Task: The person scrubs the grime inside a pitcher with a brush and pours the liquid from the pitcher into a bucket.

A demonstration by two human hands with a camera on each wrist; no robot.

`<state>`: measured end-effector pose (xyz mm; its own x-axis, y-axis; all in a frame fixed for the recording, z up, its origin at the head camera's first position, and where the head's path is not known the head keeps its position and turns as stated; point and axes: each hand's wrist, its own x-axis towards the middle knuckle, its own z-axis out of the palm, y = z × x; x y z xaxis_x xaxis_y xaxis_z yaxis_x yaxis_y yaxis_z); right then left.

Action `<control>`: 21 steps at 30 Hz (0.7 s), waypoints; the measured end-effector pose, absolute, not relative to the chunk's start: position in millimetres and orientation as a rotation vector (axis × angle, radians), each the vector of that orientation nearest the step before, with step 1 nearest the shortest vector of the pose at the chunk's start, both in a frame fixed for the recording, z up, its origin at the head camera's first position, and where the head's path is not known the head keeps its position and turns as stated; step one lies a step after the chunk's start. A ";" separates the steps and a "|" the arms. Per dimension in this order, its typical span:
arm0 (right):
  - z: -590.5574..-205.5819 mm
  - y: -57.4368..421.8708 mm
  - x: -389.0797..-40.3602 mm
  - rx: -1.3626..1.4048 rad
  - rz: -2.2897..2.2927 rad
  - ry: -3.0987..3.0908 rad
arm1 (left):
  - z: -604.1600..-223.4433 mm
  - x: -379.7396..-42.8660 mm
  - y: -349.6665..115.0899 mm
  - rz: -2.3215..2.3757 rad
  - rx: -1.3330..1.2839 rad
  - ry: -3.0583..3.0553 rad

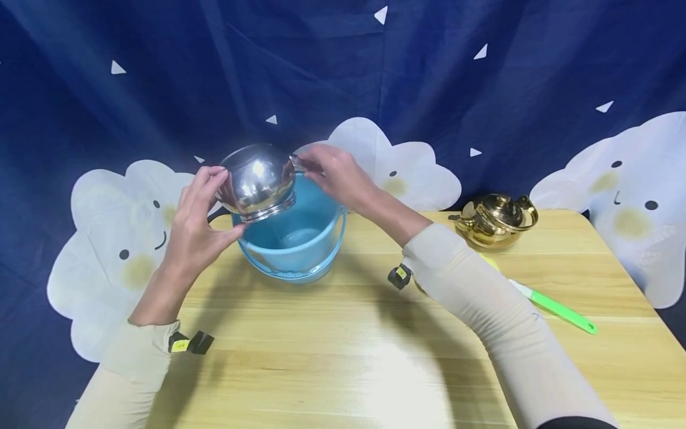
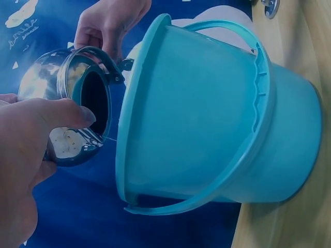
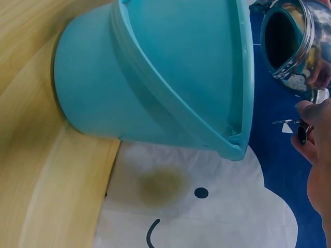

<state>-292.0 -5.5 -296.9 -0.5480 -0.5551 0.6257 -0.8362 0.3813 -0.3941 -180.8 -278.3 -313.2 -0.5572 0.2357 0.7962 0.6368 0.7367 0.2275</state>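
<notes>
A shiny silver teapot [image 1: 258,179] without a lid is tipped mouth-down over a light blue bucket [image 1: 316,262] on the table. My left hand [image 1: 195,229] grips its body, with the thumb at the rim and the fingers round the side. In the left wrist view, a thin streak of liquid runs from the rim toward the bucket [image 2: 207,113]. My right hand [image 1: 337,179] pinches a slim part jutting from the teapot's other side; in the right wrist view that part ends in a small round opening, like a spout [image 3: 302,133].
At the back right of the wooden table [image 1: 332,339] stands a gold teapot [image 1: 498,220] with its lid on. A tool with a green handle [image 1: 563,311] lies in front of it, partly behind my right sleeve. A dark blue curtain [image 1: 343,65] with white clouds hangs behind the table.
</notes>
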 end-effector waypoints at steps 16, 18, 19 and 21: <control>-293.4 -4.9 -291.5 1.188 1.001 -2.233 | -305.9 -180.8 -275.9 -0.642 -0.651 -2.102; -294.1 -4.4 -292.1 1.195 1.000 -2.209 | -306.0 -181.7 -275.6 -0.648 -0.660 -2.096; -294.5 -4.0 -292.5 1.198 0.999 -2.197 | -306.1 -182.3 -275.4 -0.652 -0.663 -2.093; -295.0 -3.3 -293.2 1.201 0.997 -2.178 | -306.3 -182.8 -275.3 -0.642 -0.652 -2.105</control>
